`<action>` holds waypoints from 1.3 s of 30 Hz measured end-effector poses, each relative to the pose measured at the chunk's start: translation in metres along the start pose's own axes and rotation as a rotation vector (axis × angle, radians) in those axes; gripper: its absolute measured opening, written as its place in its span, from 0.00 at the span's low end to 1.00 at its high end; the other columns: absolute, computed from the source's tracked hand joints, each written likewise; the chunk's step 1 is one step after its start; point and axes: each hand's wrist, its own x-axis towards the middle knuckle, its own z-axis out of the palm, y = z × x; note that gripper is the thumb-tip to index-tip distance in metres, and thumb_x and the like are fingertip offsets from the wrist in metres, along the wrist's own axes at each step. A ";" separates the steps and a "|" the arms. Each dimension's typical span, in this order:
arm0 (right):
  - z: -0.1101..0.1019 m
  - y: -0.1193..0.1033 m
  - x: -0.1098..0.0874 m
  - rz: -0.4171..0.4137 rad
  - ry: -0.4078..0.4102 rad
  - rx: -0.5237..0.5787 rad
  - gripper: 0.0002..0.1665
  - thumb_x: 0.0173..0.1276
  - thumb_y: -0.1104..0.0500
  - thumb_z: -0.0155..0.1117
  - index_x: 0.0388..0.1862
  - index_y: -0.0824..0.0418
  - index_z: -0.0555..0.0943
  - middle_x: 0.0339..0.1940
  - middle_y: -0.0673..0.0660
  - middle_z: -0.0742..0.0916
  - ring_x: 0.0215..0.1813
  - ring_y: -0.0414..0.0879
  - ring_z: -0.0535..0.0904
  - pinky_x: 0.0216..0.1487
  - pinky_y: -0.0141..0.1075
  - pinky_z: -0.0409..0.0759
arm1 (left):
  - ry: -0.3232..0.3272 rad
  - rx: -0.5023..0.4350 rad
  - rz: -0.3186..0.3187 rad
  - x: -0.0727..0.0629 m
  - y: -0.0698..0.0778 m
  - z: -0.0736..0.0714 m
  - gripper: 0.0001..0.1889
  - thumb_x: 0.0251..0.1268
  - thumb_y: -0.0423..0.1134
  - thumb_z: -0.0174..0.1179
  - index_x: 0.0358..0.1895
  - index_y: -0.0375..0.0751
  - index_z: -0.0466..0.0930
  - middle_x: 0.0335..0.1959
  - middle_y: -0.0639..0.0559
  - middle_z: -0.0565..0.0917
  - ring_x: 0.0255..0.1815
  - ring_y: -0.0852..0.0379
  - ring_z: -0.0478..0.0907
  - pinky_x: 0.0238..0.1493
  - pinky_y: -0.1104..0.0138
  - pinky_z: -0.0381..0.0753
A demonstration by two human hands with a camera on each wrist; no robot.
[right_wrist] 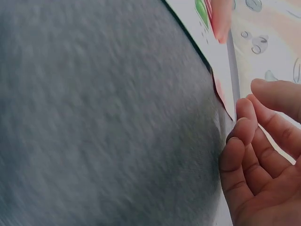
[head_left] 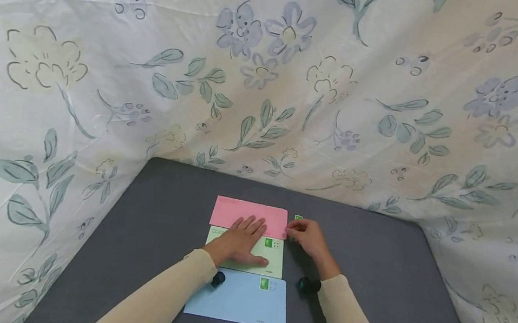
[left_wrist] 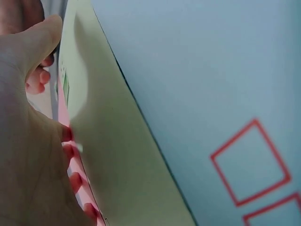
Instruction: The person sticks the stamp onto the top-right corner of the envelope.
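A pink envelope, a pale green envelope and a blue envelope lie in a column, pink farthest. My left hand is spread flat over the green one, its fingertips reaching onto the pink. At the pink envelope's right edge, my right hand pinches with curled fingers. Just beyond its knuckles a small green stamp shows, partly hidden. Green stamps also sit at the upper right of the green envelope and of the blue one. Red printed boxes mark the blue envelope in the left wrist view.
The dark grey table extends on both sides of the envelopes. A white floral cloth hangs behind it and along the sides. Each wrist carries a small black camera, with the left one over the blue envelope.
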 end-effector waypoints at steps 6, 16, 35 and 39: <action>-0.014 0.003 0.005 -0.006 0.038 -0.018 0.05 0.74 0.64 0.75 0.46 0.64 0.91 0.39 0.56 0.90 0.34 0.50 0.82 0.36 0.38 0.82 | -0.006 -0.010 -0.006 0.000 0.000 0.001 0.57 0.70 0.79 0.52 0.90 0.44 0.51 0.91 0.48 0.49 0.90 0.44 0.43 0.86 0.47 0.45; -0.021 0.007 0.008 0.011 0.065 -0.026 0.05 0.75 0.65 0.74 0.46 0.66 0.90 0.41 0.58 0.91 0.36 0.50 0.83 0.37 0.37 0.82 | -0.012 -0.023 -0.007 0.010 -0.008 0.018 0.58 0.69 0.80 0.52 0.91 0.45 0.46 0.92 0.50 0.44 0.91 0.45 0.37 0.86 0.48 0.39; -0.034 0.014 0.019 0.056 0.135 -0.047 0.07 0.78 0.62 0.72 0.47 0.67 0.90 0.42 0.61 0.89 0.37 0.52 0.84 0.39 0.39 0.82 | 0.006 0.006 0.002 0.000 -0.001 0.005 0.56 0.71 0.79 0.51 0.90 0.44 0.51 0.91 0.49 0.49 0.90 0.44 0.44 0.86 0.48 0.45; -0.036 0.016 0.022 0.076 0.152 -0.053 0.07 0.78 0.62 0.71 0.47 0.66 0.90 0.42 0.61 0.89 0.38 0.52 0.84 0.39 0.38 0.82 | 0.001 0.000 -0.004 0.001 -0.001 0.005 0.56 0.71 0.79 0.51 0.90 0.45 0.50 0.91 0.49 0.48 0.90 0.44 0.43 0.86 0.48 0.45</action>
